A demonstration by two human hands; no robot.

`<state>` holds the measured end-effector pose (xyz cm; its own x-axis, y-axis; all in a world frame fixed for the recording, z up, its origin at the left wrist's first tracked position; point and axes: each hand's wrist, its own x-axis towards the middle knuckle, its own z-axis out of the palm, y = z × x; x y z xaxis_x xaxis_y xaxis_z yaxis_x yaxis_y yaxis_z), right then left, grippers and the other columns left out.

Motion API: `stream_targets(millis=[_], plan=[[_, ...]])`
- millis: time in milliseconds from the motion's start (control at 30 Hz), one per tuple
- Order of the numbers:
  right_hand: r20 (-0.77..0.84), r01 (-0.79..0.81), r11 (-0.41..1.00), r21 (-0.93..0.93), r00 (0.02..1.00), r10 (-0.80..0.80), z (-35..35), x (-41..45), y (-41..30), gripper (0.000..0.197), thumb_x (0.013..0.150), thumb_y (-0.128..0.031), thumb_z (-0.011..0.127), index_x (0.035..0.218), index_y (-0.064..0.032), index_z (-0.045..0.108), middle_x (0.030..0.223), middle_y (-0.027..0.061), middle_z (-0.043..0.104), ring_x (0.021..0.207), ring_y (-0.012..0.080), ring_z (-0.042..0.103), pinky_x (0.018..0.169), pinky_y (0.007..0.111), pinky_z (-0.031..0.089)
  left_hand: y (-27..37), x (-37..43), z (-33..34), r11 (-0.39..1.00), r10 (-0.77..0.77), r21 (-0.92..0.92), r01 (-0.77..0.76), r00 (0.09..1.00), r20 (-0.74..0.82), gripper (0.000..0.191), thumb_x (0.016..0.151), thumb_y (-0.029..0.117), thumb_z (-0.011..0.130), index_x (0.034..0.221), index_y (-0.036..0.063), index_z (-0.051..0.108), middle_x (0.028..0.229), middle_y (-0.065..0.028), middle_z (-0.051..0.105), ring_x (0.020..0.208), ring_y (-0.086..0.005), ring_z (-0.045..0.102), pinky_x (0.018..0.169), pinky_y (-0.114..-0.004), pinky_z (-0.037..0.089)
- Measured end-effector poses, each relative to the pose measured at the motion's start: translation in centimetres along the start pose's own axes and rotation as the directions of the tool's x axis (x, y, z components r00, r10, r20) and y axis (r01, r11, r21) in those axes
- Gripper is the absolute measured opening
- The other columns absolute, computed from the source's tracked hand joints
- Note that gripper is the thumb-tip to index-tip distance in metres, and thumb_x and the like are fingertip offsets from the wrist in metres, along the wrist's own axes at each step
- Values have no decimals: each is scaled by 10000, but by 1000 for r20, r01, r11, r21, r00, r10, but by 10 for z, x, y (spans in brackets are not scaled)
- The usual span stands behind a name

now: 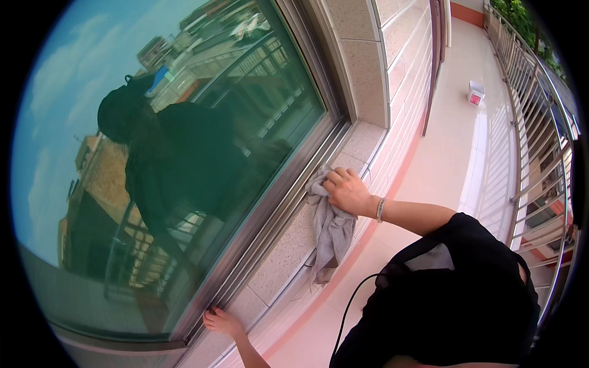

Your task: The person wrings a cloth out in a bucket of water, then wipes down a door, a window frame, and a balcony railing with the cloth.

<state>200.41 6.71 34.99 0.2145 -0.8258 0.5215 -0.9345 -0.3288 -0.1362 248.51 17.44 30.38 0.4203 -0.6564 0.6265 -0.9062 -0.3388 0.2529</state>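
Observation:
My right hand (349,191), with a bracelet on its wrist, grips a bunched grey cloth (332,230). The upper part of the cloth lies against the metal window track (294,198); its loose end hangs over the tiled sill (287,248) and down the wall side. Farther down the same window, my left hand (225,323) rests its fingertips on the edge of the lower frame, holding nothing that I can see. The tinted green window pane (276,115) mirrors a dark figure, railings, buildings and sky.
A tiled walkway (453,115) runs along the wall, with a small white bucket (476,94) farther along it. Metal railings (538,119) border its outer side. A black cable (348,308) loops beside the black clothing on my body.

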Motion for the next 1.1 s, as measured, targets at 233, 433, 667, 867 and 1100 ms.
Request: stream_targets(millis=[233, 433, 667, 867, 1100], plan=[[-147, -116, 992, -52, 983, 107, -16, 18, 153, 329, 729, -246, 561, 968, -19, 571, 1080, 137, 521, 1025, 303, 461, 887, 383, 381, 8, 1, 6, 999, 13, 38, -14, 1000, 10, 342, 888, 233, 419, 1069, -57, 435, 1112, -199, 426, 1063, -365, 363, 886, -483, 295], [-103, -217, 975, 39, 970, 220, 0, 19, 147, 349, 697, -227, 556, 981, -25, 573, 1096, 137, 518, 1054, 311, 451, 918, 380, 371, 5, 1, 1, 997, -12, 83, 9, 999, 34, 375, 898, 275, 411, 1093, -45, 431, 1127, -184, 421, 1079, -362, 360, 881, -482, 303], [-3, 190, 932, 308, 980, -199, 19, -1, -74, 307, 651, -207, 602, 902, -33, 572, 974, 112, 485, 1018, 266, 429, 872, 376, 362, 12, 2, -4, 998, -11, 56, 9, 999, 35, 409, 906, 311, 397, 1118, -38, 422, 1140, -176, 415, 1094, -351, 351, 888, -482, 296], [-106, 331, 419, 845, 873, -476, 20, 4, -161, 387, 632, -34, 595, 1019, -32, 582, 1055, 109, 527, 1000, 288, 473, 910, 351, 394, 8, 1, -6, 993, 1, -121, -7, 999, -50, 393, 911, 298, 388, 1107, -40, 434, 1113, -187, 435, 1081, -350, 355, 900, -469, 272], [-40, 222, 893, 391, 974, -224, 28, 25, -119, 475, 662, -99, 583, 1111, 24, 486, 1179, 151, 434, 1129, 346, 373, 921, 428, 332, 17, -4, -27, 913, -200, -395, 105, 958, -206, 424, 929, 331, 352, 1135, -36, 411, 1126, -189, 398, 1058, -319, 354, 903, -439, 284]])
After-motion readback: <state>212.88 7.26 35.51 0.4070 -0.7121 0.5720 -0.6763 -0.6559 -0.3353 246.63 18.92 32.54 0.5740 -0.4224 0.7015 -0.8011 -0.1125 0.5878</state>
